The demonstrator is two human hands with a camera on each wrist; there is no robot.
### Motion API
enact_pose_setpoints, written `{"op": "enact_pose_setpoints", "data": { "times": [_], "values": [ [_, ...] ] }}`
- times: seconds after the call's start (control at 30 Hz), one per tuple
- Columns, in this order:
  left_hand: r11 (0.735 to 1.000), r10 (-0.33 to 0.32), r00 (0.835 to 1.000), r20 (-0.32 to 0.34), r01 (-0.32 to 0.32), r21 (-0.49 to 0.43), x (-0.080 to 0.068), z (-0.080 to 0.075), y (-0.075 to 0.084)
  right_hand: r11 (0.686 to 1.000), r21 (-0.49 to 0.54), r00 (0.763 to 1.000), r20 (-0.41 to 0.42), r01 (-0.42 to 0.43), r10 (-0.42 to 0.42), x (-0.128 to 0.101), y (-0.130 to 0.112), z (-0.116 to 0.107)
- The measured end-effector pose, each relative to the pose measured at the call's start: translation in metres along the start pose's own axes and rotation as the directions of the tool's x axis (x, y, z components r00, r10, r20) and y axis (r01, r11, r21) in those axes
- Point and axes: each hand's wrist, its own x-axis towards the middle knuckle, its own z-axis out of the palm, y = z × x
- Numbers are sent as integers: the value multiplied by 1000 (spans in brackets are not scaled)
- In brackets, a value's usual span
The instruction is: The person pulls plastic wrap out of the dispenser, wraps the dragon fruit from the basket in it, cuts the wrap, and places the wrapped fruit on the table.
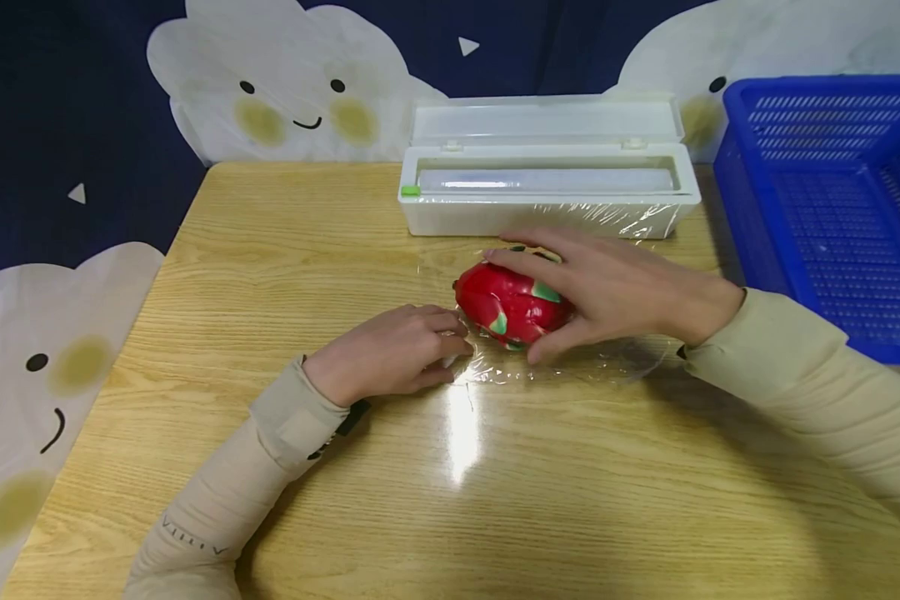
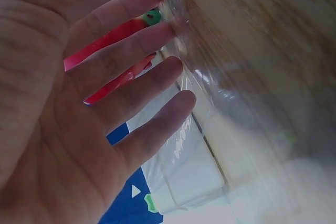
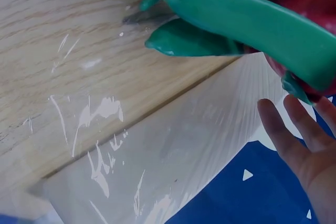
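Your right hand (image 1: pixel 615 287) cups the dragon fruit (image 1: pixel 512 306) on the cling film (image 1: pixel 570 364), toward the tabletop's far edge; your left hand (image 1: pixel 390 352) pinches the film's edge. Pull unevenly and the film may cling to itself or tear.

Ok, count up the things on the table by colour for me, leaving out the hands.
Red: 1, the dragon fruit
White: 1, the cling film dispenser
Blue: 1, the plastic basket
Clear: 1, the cling film sheet under the fruit
Total: 4
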Motion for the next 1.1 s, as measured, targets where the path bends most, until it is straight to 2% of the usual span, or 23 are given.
{"op": "enact_pose_setpoints", "data": {
  "times": [0.17,0.3,0.37,0.5,0.63,0.73,0.83,0.97,1.1],
  "values": [
    [1000,-1,1000,-1,1,6,0,0,1,1000,19,997,-69,23,-22,-3,2,-3],
    [1000,3,1000,-5,-3,10,-1,1,2,995,57,996,-40,-81,83,-9,0,-8],
    [1000,3,1000,-2,-3,14,-1,1,2,990,69,991,-51,-122,126,-12,-1,-10],
    [1000,-6,1000,15,6,23,0,0,2,991,77,980,-157,-112,122,-19,0,-12],
    [999,-13,1000,25,13,31,0,0,2,992,83,958,-263,-97,115,-26,-1,-13],
    [999,-12,1000,26,11,32,-1,0,2,990,89,935,-328,-111,134,-31,-4,-12],
    [1000,-9,1000,25,8,28,-1,-1,2,989,75,902,-405,-130,149,-36,-7,-11],
    [1000,-6,1000,21,5,23,0,-1,2,985,45,844,-509,-169,168,-41,-10,-10],
    [1000,-6,1000,29,6,23,0,0,2,978,31,797,-574,-207,187,-47,-13,-10]
  ]
}}
